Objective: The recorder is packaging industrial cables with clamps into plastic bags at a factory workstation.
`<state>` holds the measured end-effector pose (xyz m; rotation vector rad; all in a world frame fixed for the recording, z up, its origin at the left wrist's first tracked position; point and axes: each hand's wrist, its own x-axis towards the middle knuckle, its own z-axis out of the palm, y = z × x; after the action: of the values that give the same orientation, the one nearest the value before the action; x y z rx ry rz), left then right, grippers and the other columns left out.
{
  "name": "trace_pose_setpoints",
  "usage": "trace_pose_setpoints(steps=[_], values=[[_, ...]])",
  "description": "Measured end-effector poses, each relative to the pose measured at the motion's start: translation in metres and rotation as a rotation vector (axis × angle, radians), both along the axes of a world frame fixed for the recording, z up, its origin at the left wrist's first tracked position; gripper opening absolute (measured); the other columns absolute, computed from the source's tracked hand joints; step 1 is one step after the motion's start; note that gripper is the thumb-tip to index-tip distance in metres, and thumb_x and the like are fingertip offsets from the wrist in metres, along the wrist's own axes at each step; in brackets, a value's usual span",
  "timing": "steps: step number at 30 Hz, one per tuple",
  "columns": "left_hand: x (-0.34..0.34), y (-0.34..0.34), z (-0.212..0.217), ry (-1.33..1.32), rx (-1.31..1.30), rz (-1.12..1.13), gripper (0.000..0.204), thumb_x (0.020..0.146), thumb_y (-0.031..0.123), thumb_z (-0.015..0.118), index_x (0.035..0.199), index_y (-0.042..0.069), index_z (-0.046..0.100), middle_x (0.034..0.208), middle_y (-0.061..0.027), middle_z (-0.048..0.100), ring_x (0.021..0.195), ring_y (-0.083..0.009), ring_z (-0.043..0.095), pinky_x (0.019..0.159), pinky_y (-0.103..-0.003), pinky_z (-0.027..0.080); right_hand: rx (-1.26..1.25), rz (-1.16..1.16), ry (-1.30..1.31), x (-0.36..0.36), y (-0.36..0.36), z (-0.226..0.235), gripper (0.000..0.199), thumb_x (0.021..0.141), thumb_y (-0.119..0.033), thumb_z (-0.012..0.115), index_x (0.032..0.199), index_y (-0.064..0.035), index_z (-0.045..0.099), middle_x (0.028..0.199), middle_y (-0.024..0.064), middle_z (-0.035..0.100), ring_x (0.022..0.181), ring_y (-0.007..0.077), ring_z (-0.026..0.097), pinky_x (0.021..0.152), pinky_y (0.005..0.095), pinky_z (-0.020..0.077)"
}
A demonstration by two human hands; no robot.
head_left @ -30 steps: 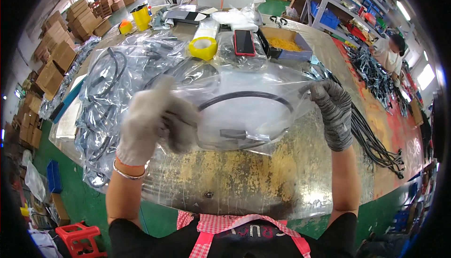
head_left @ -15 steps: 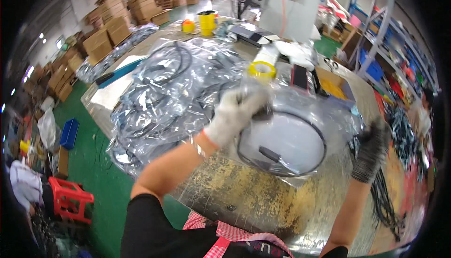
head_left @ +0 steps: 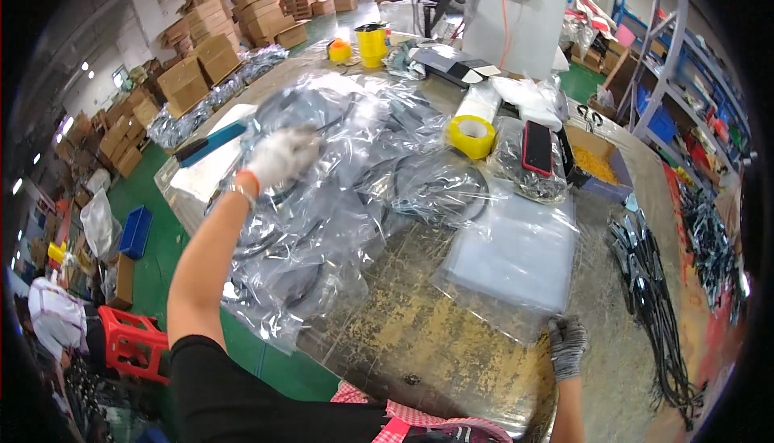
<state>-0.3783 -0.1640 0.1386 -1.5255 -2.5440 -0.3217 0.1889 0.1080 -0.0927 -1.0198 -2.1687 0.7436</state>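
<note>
My left hand [head_left: 282, 157], in a white glove, is over the far left part of a heap of bagged black cables [head_left: 330, 201]. Motion smears its fingers, so any grip is hidden. A coiled cable in a clear bag [head_left: 439, 189] lies at the heap's right side. My right hand [head_left: 568, 342], in a grey glove, is closed at the near right corner of a stack of flat clear plastic bags [head_left: 512, 262], its fingertips pinching the edge. To the right of that hand lies a bundle of loose black cables [head_left: 657, 314].
Behind the bags are a yellow tape roll [head_left: 472, 137], a red-edged phone [head_left: 538, 149] and a box of small yellow pieces [head_left: 597, 169]. A blue-handled tool [head_left: 211, 144] lies far left. A red stool [head_left: 133, 342] stands on the floor; shelving [head_left: 665, 80] is at right.
My left hand has moved left across the heap. The bagged cable coil no longer covers the stack of clear bags. My right hand has come down and left to the stack's corner.
</note>
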Motion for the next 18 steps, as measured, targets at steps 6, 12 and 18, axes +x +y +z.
trace_pose_setpoints(steps=[6, 12, 18], values=[[0.035, 0.051, -0.021, -0.124, 0.322, -0.179, 0.026, 0.093, 0.02, 0.051, 0.105, 0.001, 0.065, 0.104, -0.0132, 0.066, 0.093, -0.0275, 0.063, 0.082, -0.033, 0.047, 0.143, -0.09, -0.237, 0.001, -0.032, 0.05, 0.02, 0.076, -0.013, 0.069, 0.094, -0.007, 0.064, 0.092, 0.0115, 0.059, 0.083, 0.0322, 0.057, 0.071, 0.0406, 0.0484], [0.158, 0.06, -0.094, 0.051, -0.041, -0.556, 0.034, 0.076, 0.019, 0.062, 0.107, 0.007, 0.06, 0.105, -0.0146, 0.061, 0.103, -0.0333, 0.056, 0.089, -0.043, 0.046, 0.429, -0.311, -0.583, 0.028, 0.021, 0.052, 0.029, 0.086, -0.032, 0.055, 0.11, -0.0176, 0.062, 0.118, 0.0077, 0.056, 0.111, 0.0284, 0.049, 0.095, 0.0417, 0.0392], [0.293, 0.051, -0.118, -0.01, -0.088, -0.729, 0.041, 0.074, 0.011, 0.06, 0.113, 0.003, 0.055, 0.114, -0.0192, 0.055, 0.109, -0.0406, 0.05, 0.097, -0.048, 0.039, 0.636, -1.115, -0.525, 0.147, 0.121, 0.022, 0.045, 0.083, -0.041, 0.055, 0.119, -0.0144, 0.057, 0.126, 0.0074, 0.053, 0.122, 0.0249, 0.044, 0.101, 0.0493, 0.0295]])
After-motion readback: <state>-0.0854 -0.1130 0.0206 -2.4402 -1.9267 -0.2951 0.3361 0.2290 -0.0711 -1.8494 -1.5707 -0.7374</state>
